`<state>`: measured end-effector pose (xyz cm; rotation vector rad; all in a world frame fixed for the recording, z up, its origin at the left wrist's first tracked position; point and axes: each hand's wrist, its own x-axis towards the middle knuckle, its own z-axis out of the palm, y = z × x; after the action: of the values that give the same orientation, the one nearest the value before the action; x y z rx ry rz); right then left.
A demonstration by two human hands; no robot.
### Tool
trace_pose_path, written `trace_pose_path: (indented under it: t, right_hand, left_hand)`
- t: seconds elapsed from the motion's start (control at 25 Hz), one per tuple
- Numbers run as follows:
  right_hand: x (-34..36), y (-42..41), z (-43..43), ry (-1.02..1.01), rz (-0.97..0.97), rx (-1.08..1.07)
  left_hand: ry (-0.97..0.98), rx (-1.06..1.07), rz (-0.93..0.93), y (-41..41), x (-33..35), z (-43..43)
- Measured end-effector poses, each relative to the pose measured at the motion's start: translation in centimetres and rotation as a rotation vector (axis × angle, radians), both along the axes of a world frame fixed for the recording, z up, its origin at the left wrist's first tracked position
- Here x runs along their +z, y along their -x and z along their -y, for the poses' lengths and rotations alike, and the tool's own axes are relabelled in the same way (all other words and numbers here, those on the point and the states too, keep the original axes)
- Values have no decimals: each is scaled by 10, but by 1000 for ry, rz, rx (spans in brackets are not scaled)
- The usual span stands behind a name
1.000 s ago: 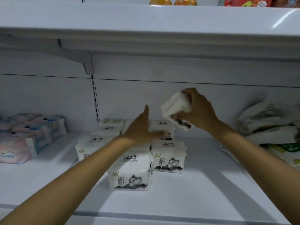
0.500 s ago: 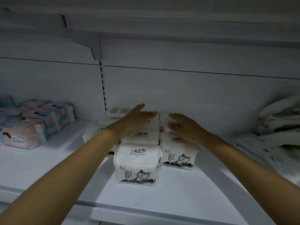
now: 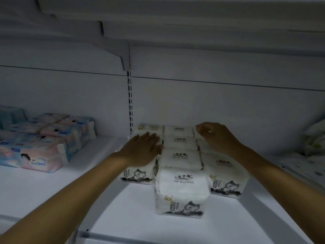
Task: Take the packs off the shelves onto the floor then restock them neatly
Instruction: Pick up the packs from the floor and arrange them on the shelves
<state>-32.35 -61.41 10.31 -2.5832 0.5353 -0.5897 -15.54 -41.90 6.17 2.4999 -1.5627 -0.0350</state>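
Currently, white tissue packs (image 3: 181,189) in three rows on white shelf (image 3: 52,191), left hand (image 3: 142,150) flat, fingers straight, on left row, right hand (image 3: 219,138) fingers curled over rear of right row, whether gripping cannot be told, pink-and-blue packs (image 3: 40,152) well apart leftward

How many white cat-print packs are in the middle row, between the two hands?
4. The front pack is nearest the shelf edge; the second pack, third pack and rearmost pack line up behind it toward the back wall. Any beneath would be hidden.
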Motion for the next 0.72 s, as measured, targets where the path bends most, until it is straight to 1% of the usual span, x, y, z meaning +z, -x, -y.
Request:
trace_pose_path:
  t: [0.04, 0.08, 0.16, 0.24, 0.28, 0.32, 0.36, 0.4, 0.44, 0.48, 0.52, 0.56, 0.64, 0.72]
  right_hand:
    - [3, -11, 3, -18, 41, -11]
    - [6, -21, 4, -35, 47, -20]
    - [10, -44, 4, -74, 44, -17]
    - [15, -69, -3, -73, 69, -6]
    - [16, -82, -8, -39, 70, 9]
    - [15, -96, -14, 28, 47, 27]
    - [14, -110, -22, 141, -7, 44]
    - [11, -125, -30, 282, -89, 60]
    - [5, -138, -38, 411, -181, 64]
    - [-1, -148, -44, 501, -256, 57]
    - [-7, -157, -47, 542, -302, 45]
    - [-12, -161, -49, 558, -309, 31]
    - [-16, -166, -48, 558, -244, 29]
    - [-13, -166, -50, 573, -96, 47]
  left_hand:
    - [-74, 5, 42, -2, -5, 1]
    - [-104, 9, 46, -2, -6, 1]
    - [-110, 14, 21, 0, -6, 1]
    - [-145, 10, 2, 0, -2, 4]
    - [-161, 11, -53, -2, 5, 6]
    - [-148, 12, -174, -7, 13, 6]
    - [-70, 17, -369, -13, 23, 5]
    - [85, 36, -596, -24, 31, 0]
    - [287, 69, -798, -34, 38, -9]
    - [487, 109, -933, -46, 43, -21]
    - [633, 156, -1018, -57, 44, -33]
    - [709, 207, -1065, -66, 42, -44]
    - [732, 291, -1098, -79, 38, -62]
    - [800, 336, -1109, -91, 33, -69]
